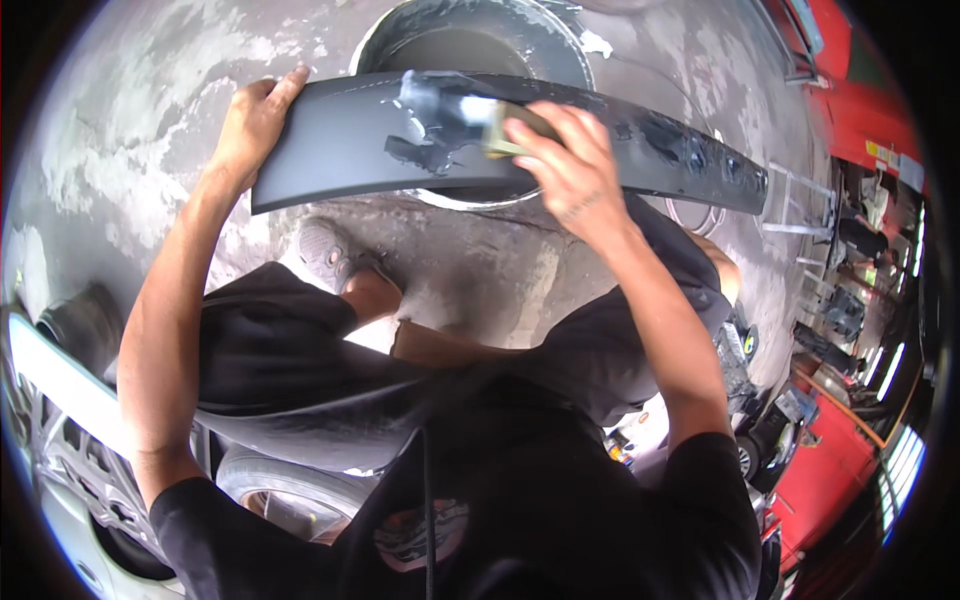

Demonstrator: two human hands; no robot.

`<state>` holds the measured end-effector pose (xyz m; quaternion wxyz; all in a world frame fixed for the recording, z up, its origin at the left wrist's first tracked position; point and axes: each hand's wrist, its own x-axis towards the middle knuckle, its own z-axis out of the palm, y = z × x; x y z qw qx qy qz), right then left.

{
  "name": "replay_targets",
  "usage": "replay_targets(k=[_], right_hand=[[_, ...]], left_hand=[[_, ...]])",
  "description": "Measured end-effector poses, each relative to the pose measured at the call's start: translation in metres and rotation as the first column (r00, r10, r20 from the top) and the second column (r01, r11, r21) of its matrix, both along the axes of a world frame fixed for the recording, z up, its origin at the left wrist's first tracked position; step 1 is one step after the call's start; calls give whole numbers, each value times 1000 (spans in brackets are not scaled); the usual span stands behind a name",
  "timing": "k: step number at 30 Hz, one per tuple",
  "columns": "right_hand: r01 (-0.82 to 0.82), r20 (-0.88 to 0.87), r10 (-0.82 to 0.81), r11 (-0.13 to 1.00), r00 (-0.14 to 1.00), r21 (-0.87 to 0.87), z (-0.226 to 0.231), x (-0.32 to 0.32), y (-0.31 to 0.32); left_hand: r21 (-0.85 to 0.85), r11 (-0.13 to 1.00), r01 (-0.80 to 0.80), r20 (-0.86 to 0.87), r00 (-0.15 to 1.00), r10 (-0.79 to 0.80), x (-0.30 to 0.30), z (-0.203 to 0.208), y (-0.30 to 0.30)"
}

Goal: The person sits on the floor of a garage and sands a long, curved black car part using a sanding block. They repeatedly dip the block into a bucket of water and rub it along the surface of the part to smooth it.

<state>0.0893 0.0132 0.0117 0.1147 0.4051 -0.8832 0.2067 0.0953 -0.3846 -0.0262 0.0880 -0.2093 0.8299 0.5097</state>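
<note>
A long, curved dark grey trim panel (340, 140) lies across the top of a round tub (365, 52) that holds greyish liquid. At the panel's left end, my left hand (255, 125) is closed around the edge, thumb along the top. My right hand (572, 160) grips an olive-coloured sanding block (500, 132) and presses it to the panel's upper face near the middle. Around the block the surface is wet and shiny, with a whitish smear to its left. More wet, glossy patches show towards the right end.
My knees and a shoe (330, 250) are just below the panel. A tyre (290, 480) and wheel rims (85, 465) lie at lower left. A metal stand (800, 205) and red vehicle parts (830, 470) are at right. The concrete floor (180, 60) is stained.
</note>
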Motion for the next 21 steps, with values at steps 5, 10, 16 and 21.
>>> replay_targets(k=[5, 10, 16, 21], right_hand=[[-8, 8, 9, 990, 1000, -144, -10, 1, -38], [-61, -19, 60, 997, 998, -40, -7, -5, -10], [-32, -63, 25, 994, 998, -108, -12, -19, -47], [-11, -17, 12, 1000, 1000, 11, 3, -7, -6]], left_hand=[[38, 999, -10, 59, 998, 8, -8, 9, 10], [27, 1000, 2, 29, 1000, -3, -1, 5, 2], [17, 1000, 4, 11, 1000, -4, -2, -3, 7], [-60, 998, 18, -5, 1000, -18, -3, 1, 7]])
